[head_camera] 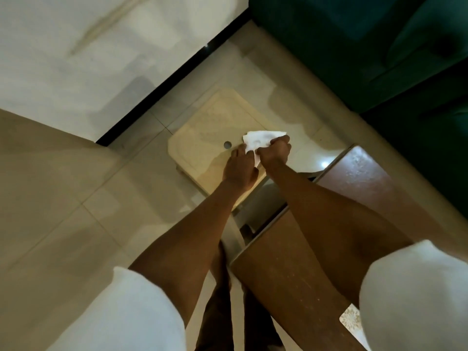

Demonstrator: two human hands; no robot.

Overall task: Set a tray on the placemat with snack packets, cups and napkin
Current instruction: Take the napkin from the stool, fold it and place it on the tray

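Head view looked down on a white napkin [263, 140], held above the near right part of a pale plastic stool [202, 148] that had a small round hole in its seat. Both hands gripped the napkin: the right hand [276, 152] was closed in a fist over its near right edge, and the left hand [240, 168] pinched its near left corner with the fingers bent around it. The napkin looked crumpled and partly unfolded, its far edge free. Whether it touched the stool seat could not be told. The stool stood on a light tiled floor [76, 211]. Just right of the stool was the corner of a brown wooden table [291, 287], and a patterned placemat [350, 320] showed at the table's near edge, mostly hidden by the right sleeve. A dark green sofa [354, 46] filled the far right.
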